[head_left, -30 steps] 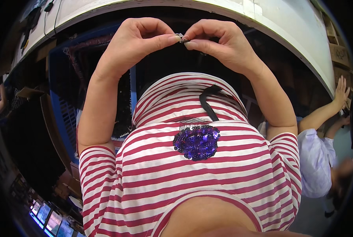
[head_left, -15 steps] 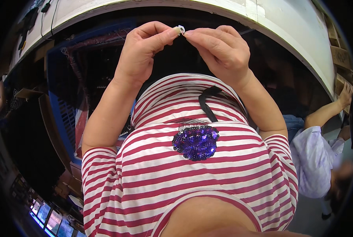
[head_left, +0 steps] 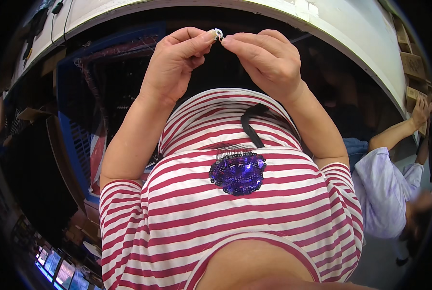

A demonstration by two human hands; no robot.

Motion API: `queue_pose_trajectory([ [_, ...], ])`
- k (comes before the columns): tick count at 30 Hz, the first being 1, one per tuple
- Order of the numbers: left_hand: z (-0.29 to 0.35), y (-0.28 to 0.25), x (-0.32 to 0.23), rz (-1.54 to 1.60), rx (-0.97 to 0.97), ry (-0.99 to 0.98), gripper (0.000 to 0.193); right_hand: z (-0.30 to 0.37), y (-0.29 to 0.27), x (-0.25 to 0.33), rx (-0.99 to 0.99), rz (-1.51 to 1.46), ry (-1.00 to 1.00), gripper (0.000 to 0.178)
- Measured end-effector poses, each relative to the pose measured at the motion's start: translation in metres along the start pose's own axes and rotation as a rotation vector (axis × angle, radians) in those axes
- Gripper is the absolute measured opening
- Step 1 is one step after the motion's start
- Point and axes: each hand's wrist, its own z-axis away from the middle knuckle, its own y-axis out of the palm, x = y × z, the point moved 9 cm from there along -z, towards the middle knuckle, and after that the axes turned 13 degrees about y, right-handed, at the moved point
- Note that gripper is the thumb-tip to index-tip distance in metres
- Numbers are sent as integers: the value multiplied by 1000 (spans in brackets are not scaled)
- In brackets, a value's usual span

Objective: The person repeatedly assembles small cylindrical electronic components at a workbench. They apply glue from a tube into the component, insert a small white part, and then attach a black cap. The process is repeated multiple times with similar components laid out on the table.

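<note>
At the fingertips of the left hand (head_left: 174, 60) was a small white thing (head_left: 219, 33), pinched there. It was just left of the right hand (head_left: 274, 60); I could not tell if that hand gripped it too, or which way its long side ran.

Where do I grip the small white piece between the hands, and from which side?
Probably pinch the small white piece by its exposed right end, coming from the right. It juts past the fingertips of the left hand, which covers its left side; the right hand is on the open side. Its finer shape is too small to tell.
</note>
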Motion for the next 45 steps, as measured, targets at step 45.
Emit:
queue_pose_trajectory([
  [45, 6, 9, 19, -387, 170, 241, 61, 13, 35, -67, 107, -887, 877, 13],
])
